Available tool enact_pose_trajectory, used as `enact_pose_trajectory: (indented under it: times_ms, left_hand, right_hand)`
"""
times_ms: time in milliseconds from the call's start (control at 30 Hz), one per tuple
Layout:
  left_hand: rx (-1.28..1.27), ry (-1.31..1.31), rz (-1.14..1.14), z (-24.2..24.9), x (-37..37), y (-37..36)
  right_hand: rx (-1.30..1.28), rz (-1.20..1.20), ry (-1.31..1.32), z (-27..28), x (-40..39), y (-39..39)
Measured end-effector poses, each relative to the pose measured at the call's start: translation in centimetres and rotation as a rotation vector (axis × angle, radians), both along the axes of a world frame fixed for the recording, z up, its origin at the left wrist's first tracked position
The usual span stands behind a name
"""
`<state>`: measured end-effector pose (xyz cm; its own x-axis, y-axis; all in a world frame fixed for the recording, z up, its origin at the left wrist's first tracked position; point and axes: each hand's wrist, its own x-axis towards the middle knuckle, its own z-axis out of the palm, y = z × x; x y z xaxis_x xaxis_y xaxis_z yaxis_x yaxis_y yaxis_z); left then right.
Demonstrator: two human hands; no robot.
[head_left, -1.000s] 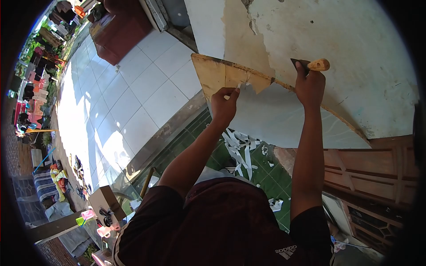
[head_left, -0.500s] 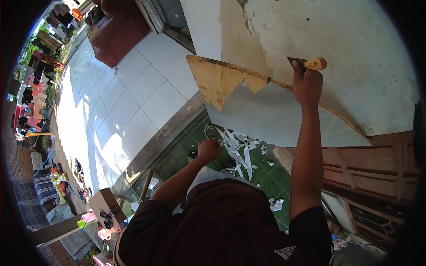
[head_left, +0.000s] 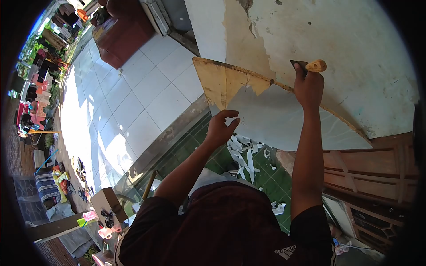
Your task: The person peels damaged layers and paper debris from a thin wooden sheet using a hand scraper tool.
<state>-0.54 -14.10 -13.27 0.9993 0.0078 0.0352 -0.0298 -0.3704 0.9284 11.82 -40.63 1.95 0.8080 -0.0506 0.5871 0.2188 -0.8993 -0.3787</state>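
Note:
My right hand point(head_left: 308, 90) is wrapped round a scraper point(head_left: 316, 66) with a wooden handle and a dark, pointed blade. It is over the top edge of a panel point(head_left: 270, 116), in front of the wall. Pale grey facing covers most of the panel, while bare yellowish wood point(head_left: 211, 80) with a jagged border shows at its upper left. Near the panel's lower left side is my left hand point(head_left: 219, 130), thumb and fingers apart and nothing between them. Torn white strips point(head_left: 249, 162) lie on the green floor tiles below.
Behind the panel stands a wall point(head_left: 350, 40) with peeling paint. A brown wooden door point(head_left: 381, 170) is at the right. White floor tiles point(head_left: 140, 88) lie to the left beyond a raised edge, with a dark red sofa point(head_left: 126, 33) at the back. A cardboard box point(head_left: 106, 206) stands lower left.
My left hand has risen from near my body towards the panel, and its closed fingers have opened. A curled white strip beside it no longer shows. The right hand stays almost where it was.

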Motion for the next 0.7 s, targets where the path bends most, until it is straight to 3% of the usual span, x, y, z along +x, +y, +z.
enact_pose_trajectory:
  times_ms: [100, 367, 600, 700]
  left_hand:
    - [-0.027, -0.026, 0.147, 4.4, 3.5, -2.2]
    - [-0.224, 0.159, 0.172, 7.4, 7.4, -3.3]
    - [-0.256, 0.130, 0.289, 5.5, 6.6, -4.2]
    - [-0.193, 0.164, 0.236, 4.4, 4.8, -4.1]
  right_hand:
    - [0.006, -0.005, 0.017, 0.0, -0.2, 0.0]
    - [0.007, 0.011, 0.003, -0.7, 0.4, -0.5]
    - [0.011, 0.007, 0.009, -0.6, 0.5, -0.4]
    - [-0.001, -0.012, -0.003, -0.7, 0.5, -0.4]
